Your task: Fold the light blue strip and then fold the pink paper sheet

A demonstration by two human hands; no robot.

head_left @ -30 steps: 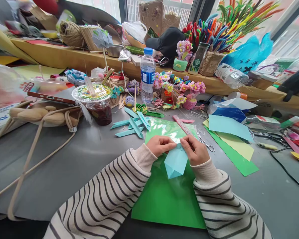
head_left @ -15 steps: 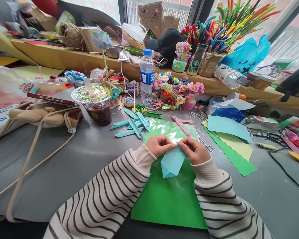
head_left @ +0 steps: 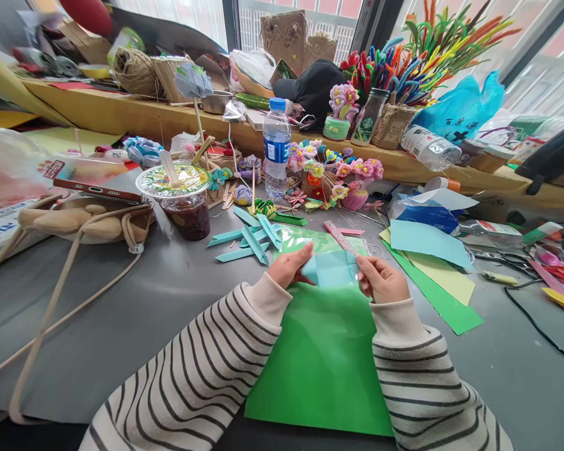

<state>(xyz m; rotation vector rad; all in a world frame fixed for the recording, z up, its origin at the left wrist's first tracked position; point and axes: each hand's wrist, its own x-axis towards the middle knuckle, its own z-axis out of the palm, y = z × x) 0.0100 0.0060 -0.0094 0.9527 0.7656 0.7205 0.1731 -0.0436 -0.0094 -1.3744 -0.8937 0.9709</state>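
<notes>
A folded piece of light blue paper (head_left: 331,269) is held up between both of my hands, just above a green sheet (head_left: 322,357) that lies on the grey table (head_left: 122,313). My left hand (head_left: 289,266) pinches its left edge with the thumb on top. My right hand (head_left: 380,280) grips its right edge. Both arms wear striped sleeves. Several folded light blue strips (head_left: 249,236) lie on the table a little beyond my left hand.
A lidded drink cup (head_left: 181,197), a water bottle (head_left: 276,147), paper flowers (head_left: 338,169), a pink ruler (head_left: 341,237), scissors and loose coloured sheets (head_left: 427,244) crowd the far side. A beige bag with straps (head_left: 79,219) lies at the left. A black cable (head_left: 540,319) runs at the right.
The blue paper hung point-down between my hands; now it is turned up and held flat and wider, farther from me. Both hands shifted slightly forward.
</notes>
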